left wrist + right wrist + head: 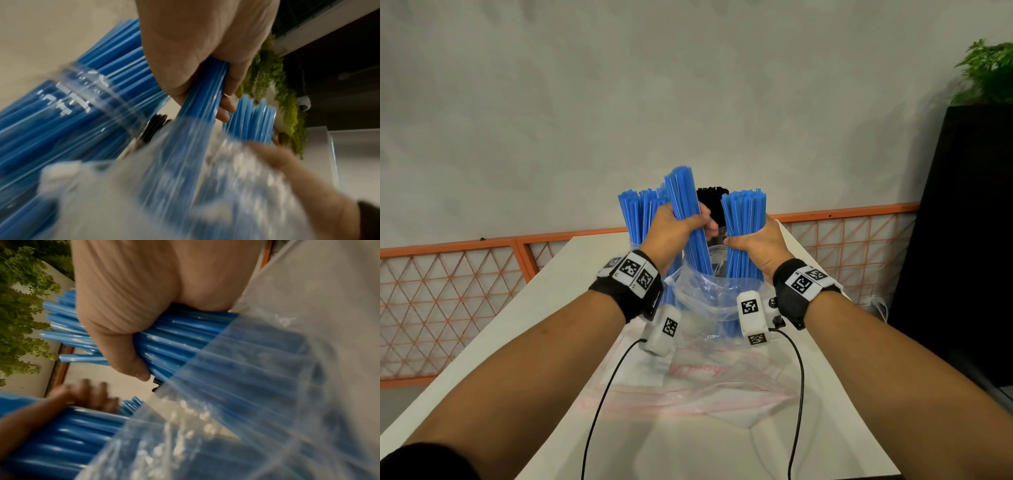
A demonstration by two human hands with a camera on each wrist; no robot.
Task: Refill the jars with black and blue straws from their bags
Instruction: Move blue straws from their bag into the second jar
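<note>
Two hands each grip a bundle of blue straws rising from one clear bag (702, 291): the left hand (671, 229) curls round the left bundle (688, 212), the right hand (756, 243) round the right bundle (744, 219). Left of them stands a clear jar (98, 97) full of blue straws, its white print unreadable. An empty bag (705, 387) with illegible pink lettering lies on the tabletop (558, 291).
</note>
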